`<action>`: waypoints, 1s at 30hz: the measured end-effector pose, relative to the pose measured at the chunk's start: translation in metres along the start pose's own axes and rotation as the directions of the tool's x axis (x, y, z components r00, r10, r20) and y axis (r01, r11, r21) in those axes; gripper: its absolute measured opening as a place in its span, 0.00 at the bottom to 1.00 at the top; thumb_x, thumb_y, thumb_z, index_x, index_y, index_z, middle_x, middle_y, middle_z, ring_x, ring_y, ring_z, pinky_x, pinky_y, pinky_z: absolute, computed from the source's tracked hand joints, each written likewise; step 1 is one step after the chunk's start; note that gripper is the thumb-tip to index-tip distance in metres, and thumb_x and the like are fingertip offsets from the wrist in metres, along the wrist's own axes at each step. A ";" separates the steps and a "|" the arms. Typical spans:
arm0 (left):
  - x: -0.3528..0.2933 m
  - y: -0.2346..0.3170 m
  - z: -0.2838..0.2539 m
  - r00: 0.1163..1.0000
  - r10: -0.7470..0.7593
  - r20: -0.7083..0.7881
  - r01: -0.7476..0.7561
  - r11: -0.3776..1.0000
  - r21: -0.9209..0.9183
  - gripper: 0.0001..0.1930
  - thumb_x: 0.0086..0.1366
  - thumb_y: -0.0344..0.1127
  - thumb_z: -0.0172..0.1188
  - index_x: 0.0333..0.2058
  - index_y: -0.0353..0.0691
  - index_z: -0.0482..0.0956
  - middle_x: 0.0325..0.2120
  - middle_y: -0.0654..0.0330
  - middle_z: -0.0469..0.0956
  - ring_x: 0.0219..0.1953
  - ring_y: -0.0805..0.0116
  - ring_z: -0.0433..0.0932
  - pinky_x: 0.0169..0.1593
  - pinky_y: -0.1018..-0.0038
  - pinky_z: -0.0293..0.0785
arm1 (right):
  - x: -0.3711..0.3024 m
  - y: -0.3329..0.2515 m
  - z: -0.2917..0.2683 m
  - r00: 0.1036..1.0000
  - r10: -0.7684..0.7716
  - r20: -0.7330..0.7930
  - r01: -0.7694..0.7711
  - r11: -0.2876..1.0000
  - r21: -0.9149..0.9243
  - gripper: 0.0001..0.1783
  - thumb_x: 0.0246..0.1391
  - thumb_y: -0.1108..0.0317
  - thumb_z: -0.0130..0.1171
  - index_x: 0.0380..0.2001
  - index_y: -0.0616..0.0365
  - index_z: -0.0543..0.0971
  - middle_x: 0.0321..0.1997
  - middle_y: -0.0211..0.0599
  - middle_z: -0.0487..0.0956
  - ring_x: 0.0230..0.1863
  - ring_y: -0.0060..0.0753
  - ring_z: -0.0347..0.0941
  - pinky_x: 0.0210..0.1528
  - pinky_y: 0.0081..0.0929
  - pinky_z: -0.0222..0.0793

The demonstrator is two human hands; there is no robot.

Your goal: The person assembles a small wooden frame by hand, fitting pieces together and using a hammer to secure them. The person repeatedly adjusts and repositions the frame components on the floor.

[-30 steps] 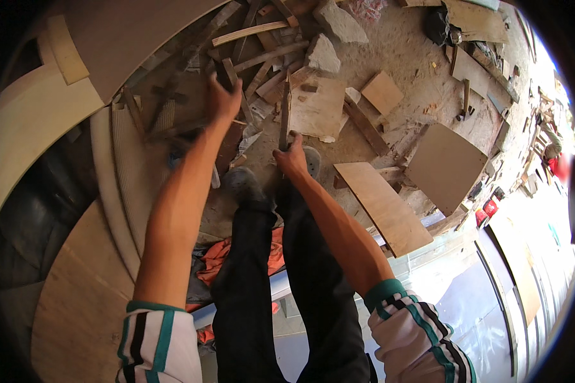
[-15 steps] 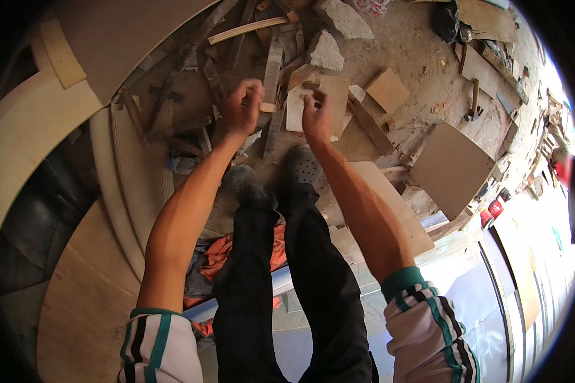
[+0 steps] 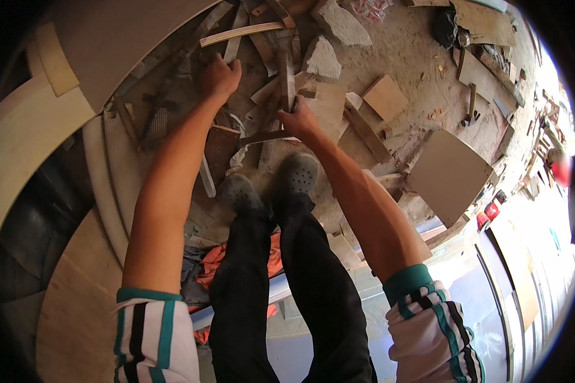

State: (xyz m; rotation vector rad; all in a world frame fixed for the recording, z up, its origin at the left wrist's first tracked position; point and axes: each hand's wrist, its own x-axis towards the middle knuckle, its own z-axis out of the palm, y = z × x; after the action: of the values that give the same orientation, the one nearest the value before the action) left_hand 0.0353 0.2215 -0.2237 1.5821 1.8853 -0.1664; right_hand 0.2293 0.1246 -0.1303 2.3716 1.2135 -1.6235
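The narrow, straight, grey-brown wooden strip (image 3: 287, 80) lies just left of the jagged, pale grey stone chunk (image 3: 322, 59), its long axis running away from the person. The right hand (image 3: 298, 120), the nearer one, grips its near end, on the person's side of the chunk. The left hand (image 3: 220, 78), well left of the chunk, has curled fingers; whether they hold anything I cannot tell. The strip looks worn, with a darker edge.
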 end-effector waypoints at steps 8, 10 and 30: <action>-0.075 -0.051 0.011 0.832 -0.116 0.542 0.554 0.155 -0.818 0.24 0.69 0.57 0.45 0.38 0.39 0.74 0.19 0.63 0.71 0.15 0.76 0.58 0.20 0.76 0.54 | -0.023 0.041 0.015 0.988 0.118 0.103 -0.152 0.881 0.448 0.21 0.53 0.64 0.58 0.48 0.66 0.73 0.38 0.42 0.80 0.39 0.33 0.75 0.42 0.33 0.71; -0.109 -0.039 -0.008 0.829 -0.263 0.494 0.540 0.144 -0.830 0.26 0.69 0.60 0.44 0.35 0.40 0.74 0.16 0.66 0.69 0.13 0.78 0.56 0.18 0.78 0.52 | -0.034 0.035 0.015 0.985 0.126 0.117 -0.167 0.859 0.484 0.19 0.54 0.64 0.57 0.45 0.65 0.74 0.35 0.39 0.79 0.36 0.30 0.73 0.39 0.31 0.70; -0.207 -0.086 0.002 0.939 -0.300 -0.169 0.183 0.852 -0.491 0.30 0.69 0.56 0.49 0.51 0.29 0.70 0.44 0.42 0.75 0.47 0.42 0.74 0.49 0.54 0.69 | -0.095 0.050 0.007 0.987 0.136 0.080 -0.152 0.957 0.246 0.22 0.51 0.60 0.58 0.44 0.66 0.74 0.36 0.46 0.81 0.38 0.37 0.78 0.42 0.35 0.71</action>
State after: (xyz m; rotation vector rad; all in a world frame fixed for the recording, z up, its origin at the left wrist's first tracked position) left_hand -0.0327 0.0260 -0.1366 1.0644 2.1078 0.3710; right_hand 0.2387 0.0321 -0.0772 2.4590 0.8458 -1.8864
